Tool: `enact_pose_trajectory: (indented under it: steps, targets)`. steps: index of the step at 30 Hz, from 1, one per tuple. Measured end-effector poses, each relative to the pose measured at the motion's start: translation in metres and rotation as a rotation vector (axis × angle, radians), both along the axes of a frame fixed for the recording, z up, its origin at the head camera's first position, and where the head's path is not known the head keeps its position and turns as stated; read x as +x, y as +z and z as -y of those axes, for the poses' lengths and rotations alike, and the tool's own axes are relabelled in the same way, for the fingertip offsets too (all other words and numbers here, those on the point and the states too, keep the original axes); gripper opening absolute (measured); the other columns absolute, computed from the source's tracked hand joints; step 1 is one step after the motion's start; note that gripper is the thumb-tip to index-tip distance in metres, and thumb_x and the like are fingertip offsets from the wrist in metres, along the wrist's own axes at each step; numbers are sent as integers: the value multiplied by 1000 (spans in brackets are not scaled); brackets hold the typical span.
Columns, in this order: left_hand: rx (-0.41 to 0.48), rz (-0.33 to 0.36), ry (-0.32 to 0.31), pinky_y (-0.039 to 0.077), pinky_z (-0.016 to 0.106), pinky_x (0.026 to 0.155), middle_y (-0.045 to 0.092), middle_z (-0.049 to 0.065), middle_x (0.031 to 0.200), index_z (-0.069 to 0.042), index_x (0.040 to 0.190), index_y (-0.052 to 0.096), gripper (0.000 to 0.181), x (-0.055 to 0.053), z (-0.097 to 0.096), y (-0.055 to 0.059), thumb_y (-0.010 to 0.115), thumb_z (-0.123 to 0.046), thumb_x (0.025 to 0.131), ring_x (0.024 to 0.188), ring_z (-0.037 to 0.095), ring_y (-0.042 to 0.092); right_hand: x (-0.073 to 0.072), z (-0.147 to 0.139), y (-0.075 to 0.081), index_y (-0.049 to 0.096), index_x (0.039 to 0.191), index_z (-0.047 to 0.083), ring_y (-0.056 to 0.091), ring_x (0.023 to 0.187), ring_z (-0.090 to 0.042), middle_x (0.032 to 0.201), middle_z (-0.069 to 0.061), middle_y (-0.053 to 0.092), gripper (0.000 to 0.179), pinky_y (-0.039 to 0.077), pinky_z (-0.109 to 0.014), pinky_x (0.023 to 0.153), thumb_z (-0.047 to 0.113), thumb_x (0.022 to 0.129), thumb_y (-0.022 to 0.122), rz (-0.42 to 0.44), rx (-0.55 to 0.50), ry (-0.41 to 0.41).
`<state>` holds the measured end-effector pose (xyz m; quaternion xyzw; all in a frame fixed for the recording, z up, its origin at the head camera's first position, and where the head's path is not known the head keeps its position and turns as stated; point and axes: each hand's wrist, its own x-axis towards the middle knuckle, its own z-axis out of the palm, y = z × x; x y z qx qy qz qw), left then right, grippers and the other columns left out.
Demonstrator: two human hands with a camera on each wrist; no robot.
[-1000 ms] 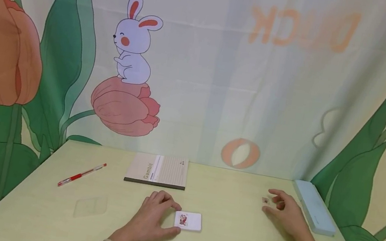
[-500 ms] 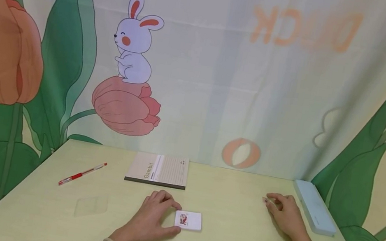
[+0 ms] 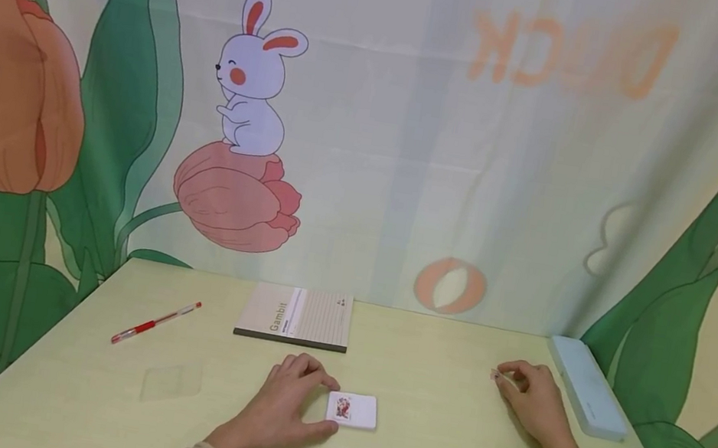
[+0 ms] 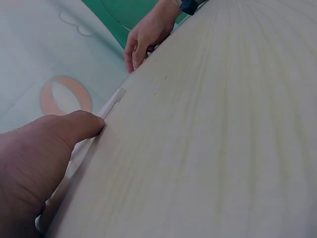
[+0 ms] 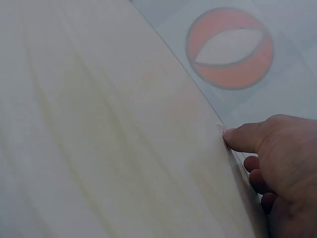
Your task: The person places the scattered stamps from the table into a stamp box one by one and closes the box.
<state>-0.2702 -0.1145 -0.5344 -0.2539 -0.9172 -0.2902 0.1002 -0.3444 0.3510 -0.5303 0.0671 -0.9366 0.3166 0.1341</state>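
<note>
In the head view my left hand (image 3: pixel 290 403) pinches the left end of a flat white rectangular case (image 3: pixel 364 412) between thumb and forefinger. A small red picture (image 3: pixel 343 407) shows on the case's left half, close to the fingertips. Over to the right, my right hand (image 3: pixel 534 401) has thumb and forefinger together on a small pale piece with a tiny picture (image 3: pixel 494 374), mostly covered by the fingertips. The right wrist view shows a corner of this piece (image 5: pixel 219 127) sticking out past the thumb. From the left wrist, the case appears as a thin white edge (image 4: pixel 118 97).
A red pen (image 3: pixel 156 322) and a clear, thin plastic rectangle (image 3: pixel 171 383) lie on the left of the table. Behind the left hand is a notebook (image 3: pixel 320 319). A light-blue long case (image 3: pixel 588 388) lies along the right edge, beside the right hand. A printed curtain hangs behind.
My right thumb and forefinger have come together on the small picture piece, which showed more openly before. The left hand and white case stay in place.
</note>
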Motion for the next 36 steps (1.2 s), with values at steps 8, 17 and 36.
enact_pose_trajectory:
  steps: [8, 17, 36]
  targets:
    - [0, -5, -2, 40, 44, 103, 55, -6, 130, -27, 130, 75, 50, -1, 0, 1, 87, -53, 88, 123, 18, 46, 2, 4, 6, 73, 123, 5, 63, 96, -28, 115, -18, 69, 25, 50, -41, 81, 20, 104, 80, -24, -23, -37]
    - [-3, 2, -2, 40, 45, 103, 56, -5, 129, -27, 129, 76, 50, 0, 0, 2, 87, -52, 88, 123, 18, 47, 2, 7, 6, 72, 116, 7, 60, 89, -21, 98, -7, 69, 16, 49, -28, 75, 12, 103, 81, -49, -46, -38]
    - [-5, -2, 0, 40, 44, 103, 56, -5, 129, -26, 129, 76, 50, 0, 0, 3, 88, -51, 88, 123, 18, 46, 7, 46, 16, 76, 125, 4, 64, 99, -24, 110, -13, 75, 19, 49, -17, 78, 7, 106, 75, -69, -202, -66]
